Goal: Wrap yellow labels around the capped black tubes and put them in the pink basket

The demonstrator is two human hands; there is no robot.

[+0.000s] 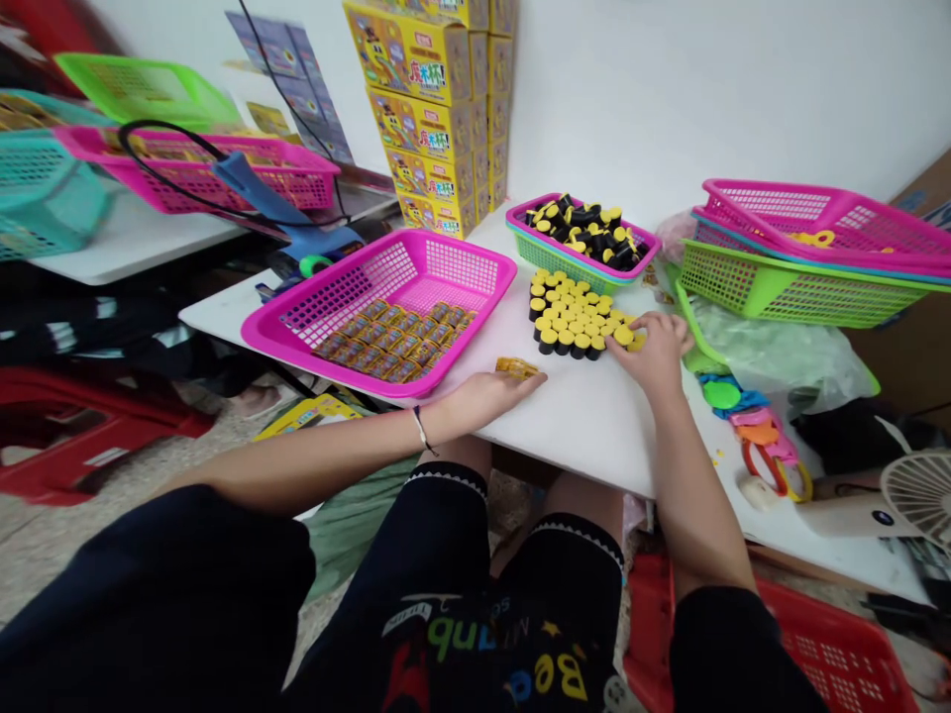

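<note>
On the white table point(594, 411), black cylinders with yellow caps point(572, 315) stand upright in a tight group. My right hand point(658, 347) is at the group's right end, its thumb and fingers closed around a yellow-capped cylinder point(637, 343). Near the front edge my left hand point(486, 401) lies low with stretched fingers, holding a small gold-printed, shiny piece point(518, 367) along its thumb side. Similar gold-printed pieces lie in rows in the pink basket point(378, 384) to the left. How the left fingers grip is partly hidden.
Behind the group, stacked baskets point(572, 259) hold loose yellow-and-black cylinders. Yellow boxes point(420, 124) are piled at the wall. More baskets point(802, 287) stand at the right, near coloured tape rolls point(765, 446) and a fan point(921, 495). A blue-handled tool point(260, 193) is beyond the pink basket.
</note>
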